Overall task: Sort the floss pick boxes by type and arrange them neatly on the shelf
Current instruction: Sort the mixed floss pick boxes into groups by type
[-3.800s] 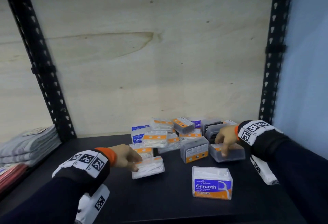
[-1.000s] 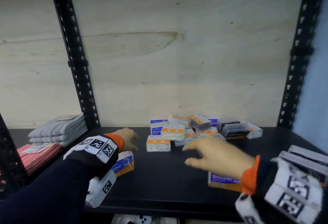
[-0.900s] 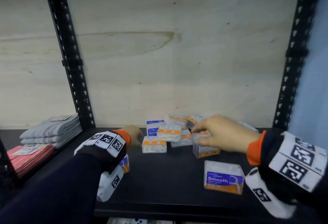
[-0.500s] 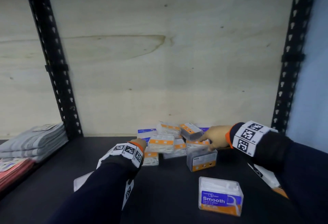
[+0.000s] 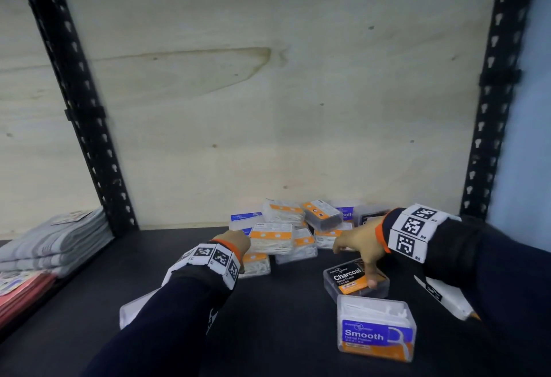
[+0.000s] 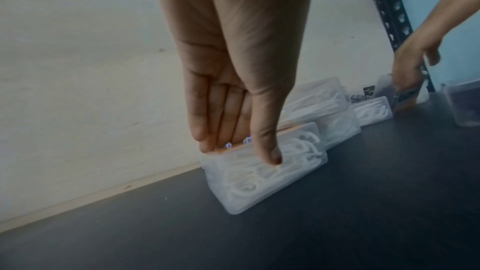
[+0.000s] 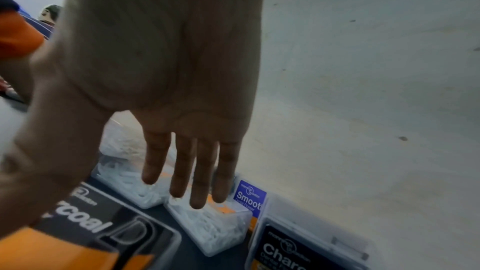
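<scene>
Several floss pick boxes lie in a loose pile (image 5: 298, 227) at the back of the black shelf (image 5: 298, 302). My left hand (image 5: 238, 242) pinches a clear box of white picks (image 6: 265, 171), straight fingers behind it and thumb on its front; it stands on the shelf at the pile's left edge (image 5: 256, 264). My right hand (image 5: 360, 253) is spread flat, thumb resting on a Charcoal box (image 5: 354, 279) lying label up. Its fingers (image 7: 187, 188) hover over clear boxes of the pile. A Smooth box (image 5: 375, 329) stands alone at the front right.
Plywood backs the shelf, with black perforated uprights at the left (image 5: 86, 126) and right (image 5: 495, 108). Folded grey cloths (image 5: 53, 242) and red packs (image 5: 21, 293) fill the left bay. Another clear box (image 5: 134, 311) lies under my left forearm. A second Charcoal box (image 7: 298, 254) lies by the back wall.
The Charcoal box, upright by the pile half a second ago, now lies label up nearer the Smooth box under my right thumb. My left hand stays at the clear box.
</scene>
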